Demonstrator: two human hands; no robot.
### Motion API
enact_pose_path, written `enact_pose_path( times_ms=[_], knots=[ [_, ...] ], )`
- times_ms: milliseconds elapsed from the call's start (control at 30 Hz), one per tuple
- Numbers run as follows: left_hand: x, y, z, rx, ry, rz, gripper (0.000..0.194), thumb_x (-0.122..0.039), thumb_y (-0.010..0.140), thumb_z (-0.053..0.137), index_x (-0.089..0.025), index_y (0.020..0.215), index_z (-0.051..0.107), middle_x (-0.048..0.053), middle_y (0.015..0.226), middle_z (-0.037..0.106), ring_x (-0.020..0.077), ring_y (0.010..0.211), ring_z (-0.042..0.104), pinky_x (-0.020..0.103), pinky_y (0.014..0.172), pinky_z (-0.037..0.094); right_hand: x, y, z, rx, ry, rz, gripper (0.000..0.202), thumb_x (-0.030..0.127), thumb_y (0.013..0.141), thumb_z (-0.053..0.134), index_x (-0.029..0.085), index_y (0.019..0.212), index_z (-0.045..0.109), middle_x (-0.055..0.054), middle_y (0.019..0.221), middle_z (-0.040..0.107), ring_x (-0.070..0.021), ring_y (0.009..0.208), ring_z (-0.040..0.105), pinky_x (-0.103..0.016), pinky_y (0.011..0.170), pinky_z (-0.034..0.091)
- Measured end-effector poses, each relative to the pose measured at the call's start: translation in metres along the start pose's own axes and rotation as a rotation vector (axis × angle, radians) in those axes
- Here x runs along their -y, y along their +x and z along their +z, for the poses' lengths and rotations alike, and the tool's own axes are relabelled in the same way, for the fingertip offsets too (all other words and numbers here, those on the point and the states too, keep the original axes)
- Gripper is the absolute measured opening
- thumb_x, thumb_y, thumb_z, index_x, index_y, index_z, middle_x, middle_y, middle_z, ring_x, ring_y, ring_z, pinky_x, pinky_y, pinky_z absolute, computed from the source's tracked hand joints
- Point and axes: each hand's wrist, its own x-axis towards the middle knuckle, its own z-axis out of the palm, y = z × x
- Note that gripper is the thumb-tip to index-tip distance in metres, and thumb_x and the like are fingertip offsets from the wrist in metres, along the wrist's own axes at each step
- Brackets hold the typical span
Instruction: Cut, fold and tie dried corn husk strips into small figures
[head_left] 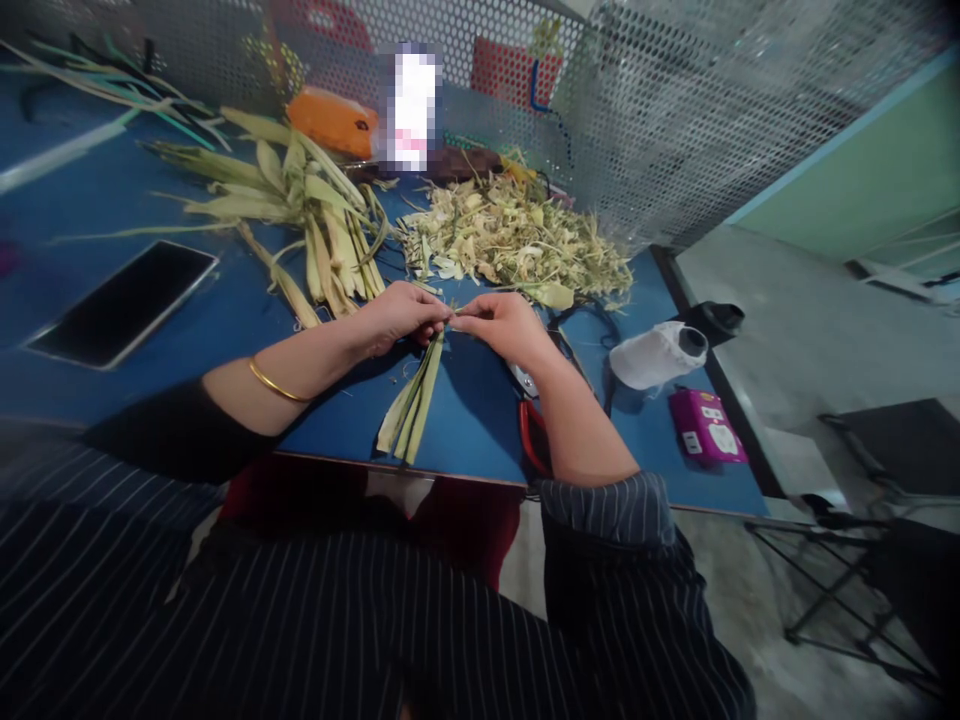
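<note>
And here we are at the near side of the blue table (480, 425), both hands in close, fingertips nearly meeting! My left hand (405, 315) has thumb and fingers pressed together on the top end of the strips (415, 412), and my right hand (504, 322) comes in from the other side, thumb and finger pinching at that same top end. Just what bit of it sits between those fingertips is too small to tell. Below the grip the strips fan out, slanting down and left towards the near edge. Beyond my left hand, a spread of husks (322, 220), long and pale; just right of them, a big heap of scraps (510, 240) in front of the mesh (637, 120)! Far left of centre, an orange pack (330, 122) lies behind the husks. Over on the left, a phone (124, 300) lies flat, its screen dark. Now to the right: a red handle (527, 435) shows beside my right forearm, partly hidden by it, and past that, a white spool (652, 357) on its side, with a purple box (707, 427) just nearer, by the table's right edge.
</note>
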Motion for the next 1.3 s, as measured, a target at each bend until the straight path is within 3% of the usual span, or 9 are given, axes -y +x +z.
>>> enact_pose_path(
  times_ms=[300,533,833,933,1033,1300],
  knots=[
    [-0.0029,-0.0016,0.0004,-0.026,0.002,-0.036,0.009,-0.019,0.072,0.069,-0.012,0.067,0.071,0.000,0.053,0.056,0.0057,0.045,0.045,0.021,0.044,0.036,0.0044,-0.0004,0.0022,-0.086,-0.061,-0.024,0.018,0.031,0.075,0.064,0.018,0.062,0.064,0.002,0.054,0.055,-0.0113,0.056,0.045,-0.026,0.056,0.030],
    [0.0010,0.0027,0.0002,-0.042,-0.002,-0.020,0.014,-0.019,0.073,0.069,-0.012,0.062,0.066,0.002,0.056,0.059,0.0055,0.045,0.046,0.020,0.043,0.037,0.0062,-0.0016,0.0066,-0.119,-0.145,-0.067,0.022,0.040,0.076,0.066,0.019,0.070,0.066,-0.002,0.068,0.064,-0.0137,0.063,0.051,-0.027,0.060,0.033],
    [-0.0039,-0.0022,0.0018,-0.028,-0.011,-0.038,0.008,-0.017,0.073,0.068,-0.011,0.067,0.070,0.001,0.056,0.057,0.0050,0.046,0.045,0.020,0.044,0.036,0.0054,0.0000,0.0050,-0.172,-0.234,-0.104,0.014,0.025,0.080,0.061,0.018,0.068,0.064,-0.001,0.064,0.060,-0.0130,0.060,0.046,-0.027,0.061,0.030],
    [-0.0028,-0.0006,0.0014,-0.026,-0.011,-0.037,0.010,-0.019,0.073,0.070,-0.011,0.067,0.070,0.001,0.055,0.057,0.0054,0.046,0.044,0.020,0.044,0.035,0.0060,-0.0001,0.0061,-0.135,-0.215,-0.056,0.025,0.032,0.086,0.054,0.018,0.067,0.063,-0.001,0.060,0.058,-0.0133,0.058,0.044,-0.027,0.060,0.029],
    [-0.0004,0.0016,0.0007,-0.033,-0.013,-0.025,0.014,-0.019,0.073,0.070,-0.012,0.061,0.066,0.001,0.055,0.057,0.0058,0.045,0.045,0.021,0.044,0.036,0.0062,-0.0009,0.0077,-0.105,-0.204,-0.054,0.028,0.038,0.085,0.057,0.019,0.066,0.063,-0.001,0.058,0.057,-0.0132,0.058,0.044,-0.028,0.059,0.028],
    [0.0011,0.0015,0.0009,-0.019,-0.018,-0.025,0.010,-0.020,0.073,0.070,-0.011,0.067,0.070,0.001,0.056,0.058,0.0055,0.046,0.046,0.020,0.043,0.036,0.0068,-0.0017,0.0060,-0.155,-0.335,-0.161,0.013,0.022,0.079,0.058,0.019,0.067,0.059,-0.002,0.070,0.059,-0.0147,0.065,0.046,-0.028,0.062,0.029]
  ],
)
